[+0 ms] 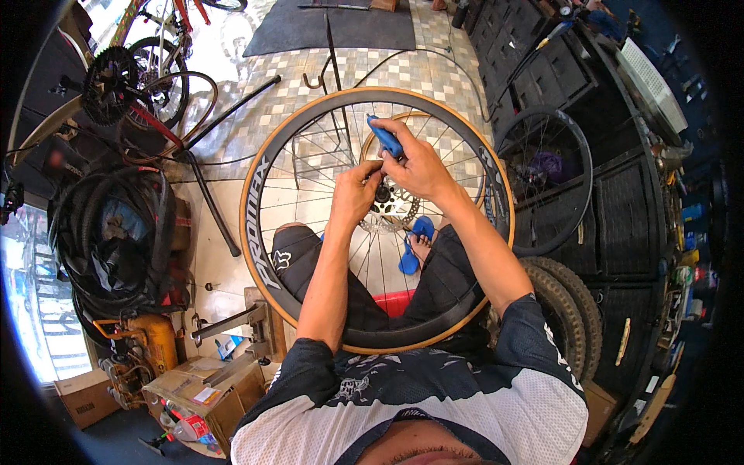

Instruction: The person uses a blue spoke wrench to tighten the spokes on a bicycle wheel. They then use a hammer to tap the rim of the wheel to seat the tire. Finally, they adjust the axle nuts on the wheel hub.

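Note:
Across my lap lies a spoked bicycle wheel (387, 97) with a deep black rim and a tan-edged tyre. My right hand (418, 167) is closed around a blue-handled tool (385, 138), held above the middle of the wheel. What the tool's working end is cannot be made out. Close beside it, the fingers of my left hand (356, 194) are pinched together by the hub (383, 196); whatever sits between them is hidden or too small to name. A silver disc rotor (406, 215) surrounds the hub, partly covered by my hands.
A second wheel (583, 182) leans against the black drawers (535, 58) on the right, above knobby tyres (581, 298). To the left are a bicycle crankset (116, 85), a pile of tyres (155, 209) and a cardboard box (182, 387). A thin stand (333, 70) rises beyond the wheel.

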A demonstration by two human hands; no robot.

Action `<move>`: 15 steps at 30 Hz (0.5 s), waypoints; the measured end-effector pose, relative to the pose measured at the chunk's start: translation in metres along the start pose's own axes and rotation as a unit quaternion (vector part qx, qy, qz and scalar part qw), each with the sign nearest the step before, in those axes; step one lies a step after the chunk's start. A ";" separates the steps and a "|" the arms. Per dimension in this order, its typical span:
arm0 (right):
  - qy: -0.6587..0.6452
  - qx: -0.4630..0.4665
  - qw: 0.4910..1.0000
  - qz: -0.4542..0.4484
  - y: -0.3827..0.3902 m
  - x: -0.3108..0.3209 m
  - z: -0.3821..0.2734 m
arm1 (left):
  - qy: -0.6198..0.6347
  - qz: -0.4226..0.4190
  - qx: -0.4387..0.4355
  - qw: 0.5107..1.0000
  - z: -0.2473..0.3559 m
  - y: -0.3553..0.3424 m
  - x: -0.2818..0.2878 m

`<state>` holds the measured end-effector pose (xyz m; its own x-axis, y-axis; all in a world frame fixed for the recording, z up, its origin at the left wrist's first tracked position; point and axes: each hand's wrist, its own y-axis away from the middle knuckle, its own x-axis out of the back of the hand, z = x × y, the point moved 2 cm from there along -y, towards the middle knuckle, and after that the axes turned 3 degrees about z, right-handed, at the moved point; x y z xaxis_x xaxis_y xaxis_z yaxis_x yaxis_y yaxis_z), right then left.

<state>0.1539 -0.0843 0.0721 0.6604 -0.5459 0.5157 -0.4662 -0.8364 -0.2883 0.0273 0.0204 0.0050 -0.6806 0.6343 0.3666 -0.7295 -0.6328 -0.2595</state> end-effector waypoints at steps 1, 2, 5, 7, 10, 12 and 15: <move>-0.006 0.005 1.000 0.005 0.000 0.000 0.001 | -0.005 -0.001 -0.001 1.000 0.000 0.000 0.000; -0.012 0.011 1.000 0.010 -0.001 -0.001 0.000 | -0.012 -0.014 0.011 1.000 0.003 -0.001 0.002; 0.006 -0.011 1.000 -0.021 -0.001 0.006 -0.008 | -0.004 -0.011 0.001 1.000 0.000 0.001 0.000; 0.047 -0.013 0.998 -0.049 -0.002 0.011 -0.021 | -0.049 -0.024 0.025 0.998 -0.007 -0.001 0.002; 0.136 0.094 0.986 -0.017 -0.009 0.025 -0.029 | 0.006 -0.011 -0.007 1.000 -0.010 -0.001 -0.004; 0.190 0.133 0.972 -0.037 -0.014 0.027 -0.034 | 0.036 -0.023 -0.006 0.999 -0.005 -0.001 -0.005; 0.277 0.183 0.936 -0.116 -0.022 0.025 -0.045 | 0.033 -0.020 0.010 0.999 -0.005 0.001 -0.004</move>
<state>0.1538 -0.0769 0.1277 0.2640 -0.3226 0.9090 -0.0475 -0.9456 -0.3218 0.0289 0.0193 -0.0010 -0.6542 0.6866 0.3172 -0.7554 -0.6143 -0.2282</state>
